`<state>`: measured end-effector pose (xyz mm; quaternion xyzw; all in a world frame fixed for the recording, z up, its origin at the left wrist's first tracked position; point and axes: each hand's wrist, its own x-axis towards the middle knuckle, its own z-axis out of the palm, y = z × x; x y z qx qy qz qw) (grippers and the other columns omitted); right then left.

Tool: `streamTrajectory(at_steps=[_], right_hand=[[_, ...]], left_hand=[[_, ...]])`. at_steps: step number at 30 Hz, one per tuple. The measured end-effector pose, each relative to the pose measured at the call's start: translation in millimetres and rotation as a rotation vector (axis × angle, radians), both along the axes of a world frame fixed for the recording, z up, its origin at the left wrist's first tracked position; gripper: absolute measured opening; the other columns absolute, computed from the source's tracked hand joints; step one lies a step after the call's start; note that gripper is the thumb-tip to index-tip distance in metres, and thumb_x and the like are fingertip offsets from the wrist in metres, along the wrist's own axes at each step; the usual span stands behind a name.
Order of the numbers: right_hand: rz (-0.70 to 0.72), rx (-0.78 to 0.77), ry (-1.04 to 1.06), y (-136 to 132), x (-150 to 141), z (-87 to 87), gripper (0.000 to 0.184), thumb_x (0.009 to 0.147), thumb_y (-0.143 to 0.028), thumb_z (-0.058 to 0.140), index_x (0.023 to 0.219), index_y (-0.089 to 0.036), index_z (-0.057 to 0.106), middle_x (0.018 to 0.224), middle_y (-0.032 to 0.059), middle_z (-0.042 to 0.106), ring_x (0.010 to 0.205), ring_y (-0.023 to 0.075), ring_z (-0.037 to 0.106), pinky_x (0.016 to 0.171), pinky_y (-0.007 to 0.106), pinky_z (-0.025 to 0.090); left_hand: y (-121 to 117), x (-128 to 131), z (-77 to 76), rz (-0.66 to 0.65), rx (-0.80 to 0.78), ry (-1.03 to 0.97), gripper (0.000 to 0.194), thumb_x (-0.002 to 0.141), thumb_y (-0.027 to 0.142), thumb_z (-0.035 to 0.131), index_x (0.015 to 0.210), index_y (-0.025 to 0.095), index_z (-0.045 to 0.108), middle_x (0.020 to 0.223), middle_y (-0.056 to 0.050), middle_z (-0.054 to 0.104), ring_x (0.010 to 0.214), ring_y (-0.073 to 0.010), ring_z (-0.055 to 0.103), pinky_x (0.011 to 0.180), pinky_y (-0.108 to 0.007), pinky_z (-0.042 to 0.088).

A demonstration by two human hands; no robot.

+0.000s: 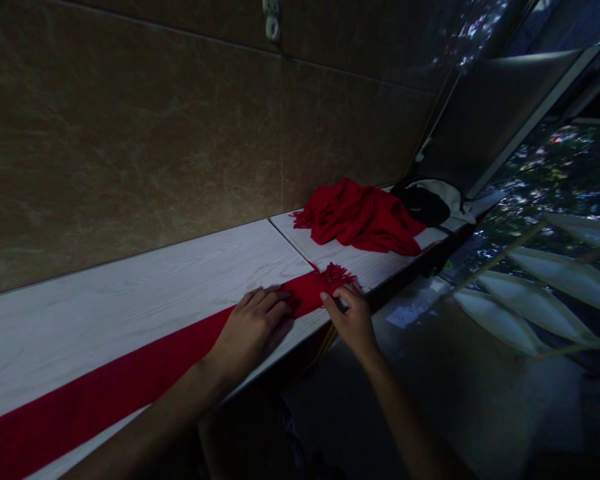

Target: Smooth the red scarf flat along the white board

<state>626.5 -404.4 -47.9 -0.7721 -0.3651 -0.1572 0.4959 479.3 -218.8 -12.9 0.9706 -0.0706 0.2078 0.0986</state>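
A long red scarf [145, 367] lies flattened in a narrow strip along the white wood-grain bench top [180, 280], its fringe [336, 273] at the right end. My left hand [260, 320] rests palm down on the strip, a short way from that end, with its fingers lying on the cloth and partly hiding it. Beside the fringe, my right hand [353, 317] has thumb and index finger closed on the scarf's near edge. Its other fingers are curled and partly hidden.
A second red fringed cloth [360, 217] sits bunched farther along the bench, with a black and white bag [430, 200] behind it. Brown marbled tiles [155, 133] line the wall. A rack with pale slats [540, 307] stands beyond the bench's front edge, at right.
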Motion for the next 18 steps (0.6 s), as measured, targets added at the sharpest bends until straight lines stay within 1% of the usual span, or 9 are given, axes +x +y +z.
streamTrajectory(at_steps=[2,4,6,10,14,16,18], right_hand=[[0.008,-0.012,-0.022,-1,0,-1.0,0.036,0.098,-0.041,0.058,0.067,-0.026,0.046,0.068,-0.0021,0.055,0.071,0.0199,0.052,0.088,0.040,0.047],[0.020,-0.022,-0.033,-3,1,-1.5,0.036,0.098,-0.040,0.058,0.067,-0.027,0.045,0.069,-0.0006,0.055,0.071,0.0203,0.053,0.077,0.037,0.047],[0.029,-0.029,-0.037,-5,2,-1.5,0.037,0.098,-0.040,0.057,0.067,-0.027,0.045,0.070,0.0003,0.055,0.070,0.0201,0.053,0.071,0.035,0.046],[0.037,-0.023,-0.048,-7,3,-1.7,0.033,0.098,-0.036,0.059,0.069,-0.027,0.047,0.071,0.0003,0.056,0.069,0.0198,0.054,0.070,0.035,0.048],[0.041,-0.016,-0.064,-6,3,-4.9,0.028,0.095,-0.029,0.063,0.072,-0.026,0.049,0.074,0.0005,0.057,0.070,0.0208,0.057,0.070,0.037,0.048],[0.028,-0.018,-0.075,-5,2,-6.3,0.024,0.093,-0.026,0.064,0.075,-0.027,0.049,0.076,0.0012,0.058,0.072,0.0221,0.058,0.072,0.038,0.049],[-0.034,-0.019,-0.112,-6,1,-5.6,0.020,0.091,-0.027,0.066,0.080,-0.027,0.049,0.083,0.0031,0.059,0.080,0.0248,0.059,0.077,0.042,0.051]], left_hand=[[1,-1,-0.8,-0.022,-0.005,-0.010,0.013,0.103,0.022,0.061,0.111,0.019,0.071,0.126,-0.009,0.072,0.118,-0.0279,0.066,0.102,-0.049,0.057],[2,-1,-1.4,-0.036,0.000,-0.006,0.015,0.104,0.022,0.059,0.112,0.019,0.072,0.124,-0.009,0.073,0.114,-0.0267,0.068,0.098,-0.046,0.059],[3,-1,-1.8,-0.047,0.009,0.001,0.017,0.106,0.023,0.057,0.113,0.020,0.072,0.123,-0.008,0.073,0.112,-0.0260,0.069,0.096,-0.044,0.060],[4,-3,-2.1,-0.071,-0.002,0.025,0.020,0.107,0.022,0.054,0.118,0.020,0.072,0.127,-0.007,0.073,0.113,-0.0248,0.070,0.097,-0.043,0.061],[2,-4,1.4,-0.077,-0.064,0.068,0.023,0.107,0.025,0.054,0.121,0.021,0.072,0.131,-0.007,0.072,0.118,-0.0244,0.069,0.100,-0.043,0.060],[3,-4,5.9,-0.077,-0.106,0.090,0.023,0.107,0.025,0.054,0.119,0.022,0.073,0.129,-0.007,0.073,0.116,-0.0237,0.070,0.100,-0.043,0.060],[5,-2,10.7,-0.062,-0.131,0.092,0.023,0.107,0.025,0.053,0.114,0.022,0.075,0.122,-0.006,0.075,0.111,-0.0234,0.071,0.098,-0.043,0.060]])
